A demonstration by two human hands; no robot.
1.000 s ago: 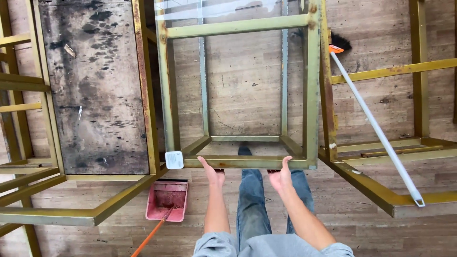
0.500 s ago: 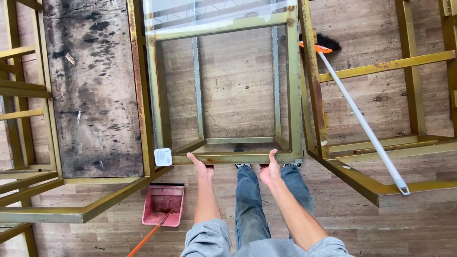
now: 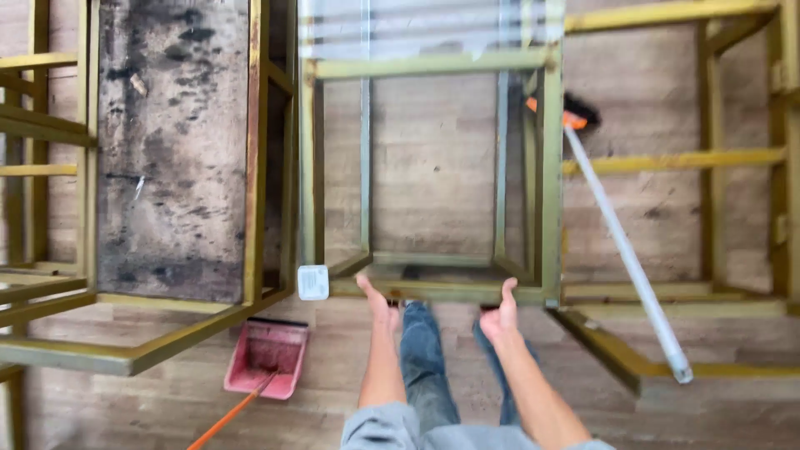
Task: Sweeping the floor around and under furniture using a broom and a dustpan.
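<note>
A green-painted open metal frame stands on the wood floor in front of me, with clear plastic film across its far top. My left hand reaches up to the frame's near top bar, fingertips against its lower edge. My right hand is a little to the right, with its thumb raised against the same bar. Both hands look spread, not wrapped around the bar. My legs in blue jeans stand just behind the bar.
A stained, rusty panel lies in a yellow frame on the left. A white square cap sits at the green frame's near left corner. A pink dustpan lies on the floor. A white-handled broom leans across another yellow frame on the right.
Both hands stay at the near bar of the green frame. The view has swung slightly, so the frame and broom sit a bit differently in the picture.
</note>
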